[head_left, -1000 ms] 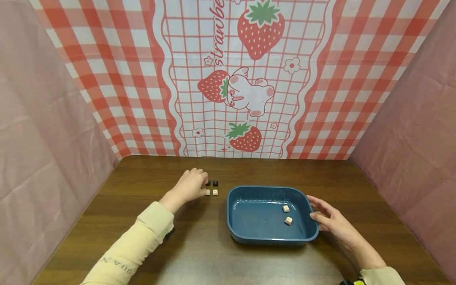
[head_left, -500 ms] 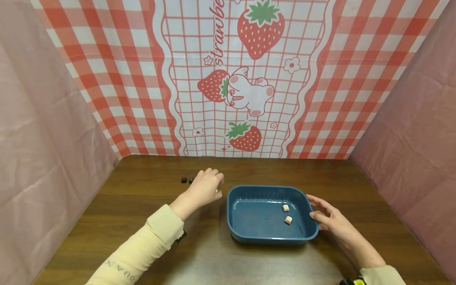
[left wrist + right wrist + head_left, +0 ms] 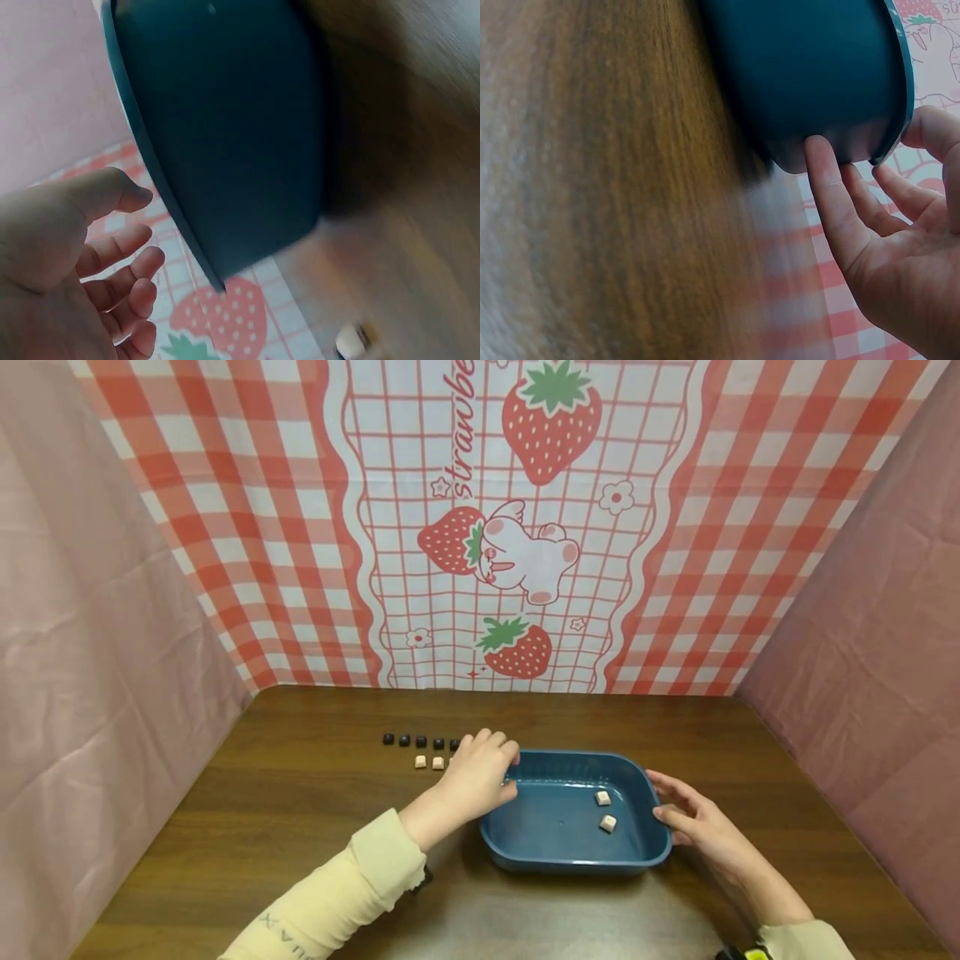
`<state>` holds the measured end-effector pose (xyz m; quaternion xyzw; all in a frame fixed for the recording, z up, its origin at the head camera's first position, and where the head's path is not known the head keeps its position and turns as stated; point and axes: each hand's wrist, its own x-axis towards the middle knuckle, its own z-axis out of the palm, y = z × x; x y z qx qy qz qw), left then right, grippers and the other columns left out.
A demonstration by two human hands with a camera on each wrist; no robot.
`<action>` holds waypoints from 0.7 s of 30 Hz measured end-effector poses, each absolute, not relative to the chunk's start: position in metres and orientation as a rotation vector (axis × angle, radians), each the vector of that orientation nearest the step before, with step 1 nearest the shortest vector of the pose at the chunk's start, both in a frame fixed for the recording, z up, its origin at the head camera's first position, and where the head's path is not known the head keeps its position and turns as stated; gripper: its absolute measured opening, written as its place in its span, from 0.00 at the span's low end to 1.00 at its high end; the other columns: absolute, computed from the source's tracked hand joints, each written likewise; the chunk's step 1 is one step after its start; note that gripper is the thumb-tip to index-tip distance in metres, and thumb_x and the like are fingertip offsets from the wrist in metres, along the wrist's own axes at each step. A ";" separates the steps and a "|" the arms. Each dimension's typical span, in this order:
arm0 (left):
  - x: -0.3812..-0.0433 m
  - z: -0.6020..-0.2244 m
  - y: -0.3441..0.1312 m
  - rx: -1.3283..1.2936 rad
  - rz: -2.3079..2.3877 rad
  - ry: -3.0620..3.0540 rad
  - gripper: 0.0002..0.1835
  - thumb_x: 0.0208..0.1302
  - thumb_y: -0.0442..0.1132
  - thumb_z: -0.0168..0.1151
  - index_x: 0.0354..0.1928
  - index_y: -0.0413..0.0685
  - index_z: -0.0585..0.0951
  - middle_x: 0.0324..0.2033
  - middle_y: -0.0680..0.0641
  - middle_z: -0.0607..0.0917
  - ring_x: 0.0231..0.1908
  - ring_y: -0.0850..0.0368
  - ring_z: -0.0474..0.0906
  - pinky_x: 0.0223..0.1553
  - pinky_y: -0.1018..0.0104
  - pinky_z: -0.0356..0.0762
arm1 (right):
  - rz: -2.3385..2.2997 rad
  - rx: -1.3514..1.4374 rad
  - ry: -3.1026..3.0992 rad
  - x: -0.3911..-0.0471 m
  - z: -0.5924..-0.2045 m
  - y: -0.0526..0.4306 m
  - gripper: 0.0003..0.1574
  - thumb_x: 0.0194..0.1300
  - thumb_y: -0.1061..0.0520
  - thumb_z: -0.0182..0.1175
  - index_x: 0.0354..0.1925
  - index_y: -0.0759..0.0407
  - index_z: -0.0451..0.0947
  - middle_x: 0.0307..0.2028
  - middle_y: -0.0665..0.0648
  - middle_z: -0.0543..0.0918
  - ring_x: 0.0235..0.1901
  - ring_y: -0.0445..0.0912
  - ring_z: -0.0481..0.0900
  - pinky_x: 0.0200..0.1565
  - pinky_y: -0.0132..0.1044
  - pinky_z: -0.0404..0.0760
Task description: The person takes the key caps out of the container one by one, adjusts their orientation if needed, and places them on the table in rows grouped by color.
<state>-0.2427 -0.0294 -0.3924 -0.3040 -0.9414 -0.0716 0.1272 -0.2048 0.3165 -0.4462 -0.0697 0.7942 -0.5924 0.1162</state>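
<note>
1. The left hand (image 3: 480,772) hangs over the near-left corner of the blue rectangular plastic tray (image 3: 525,853) on the brown wooden surface (image 3: 300,827). From the head view its fingers look curled downward, and whether they pinch anything cannot be told there.
2. The left wrist view shows what the head view hides: the left hand (image 3: 67,262) has loosely bent fingers with nothing between them, the tray's rim (image 3: 161,187) running just beside the fingertips without touching.
3. The right hand (image 3: 693,822) lies against the tray's right end, its grip slack with fingers spread. Only the right wrist view shows 1 straight fingertip (image 3: 821,161) touching the tray's outer wall (image 3: 802,67).
4. Inside the tray, between the 2 hands and nearer the right one, lie 2 small cream cubes (image 3: 603,810).
5. Beyond the left hand's far-left side sit a row of small black cubes (image 3: 412,741) and, nearer, cream cubes (image 3: 429,762); the wrist views miss the black row.
</note>
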 end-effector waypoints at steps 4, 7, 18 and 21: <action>-0.239 -0.395 -0.013 -0.881 -0.235 -2.718 0.15 0.53 0.51 0.67 0.40 0.53 0.80 0.35 0.55 0.77 0.37 0.57 0.69 0.36 0.64 0.64 | -1.737 -0.220 2.324 -0.205 -0.446 0.316 0.39 0.69 0.56 0.53 0.71 0.61 0.49 0.65 0.72 0.58 0.47 0.41 0.77 0.40 0.43 0.82; -0.236 -0.398 -0.001 -0.879 -0.245 -2.699 0.15 0.52 0.51 0.68 0.39 0.55 0.79 0.35 0.55 0.78 0.37 0.57 0.70 0.36 0.64 0.64 | -1.733 -0.227 2.321 -0.204 -0.445 0.317 0.40 0.69 0.56 0.53 0.71 0.61 0.48 0.65 0.72 0.58 0.46 0.39 0.77 0.40 0.43 0.82; -0.222 -0.411 0.042 -0.920 -0.266 -2.708 0.16 0.53 0.53 0.68 0.41 0.57 0.79 0.36 0.56 0.77 0.39 0.59 0.68 0.36 0.67 0.61 | -1.707 -0.181 2.336 -0.205 -0.445 0.317 0.40 0.68 0.54 0.54 0.71 0.59 0.50 0.66 0.71 0.58 0.46 0.42 0.77 0.41 0.43 0.81; -0.221 -0.412 0.052 -0.941 -0.243 -2.705 0.16 0.52 0.53 0.68 0.40 0.57 0.78 0.35 0.57 0.76 0.38 0.60 0.67 0.35 0.68 0.60 | -1.711 -0.194 2.334 -0.205 -0.445 0.317 0.40 0.68 0.54 0.54 0.71 0.59 0.50 0.66 0.71 0.57 0.46 0.42 0.77 0.40 0.44 0.81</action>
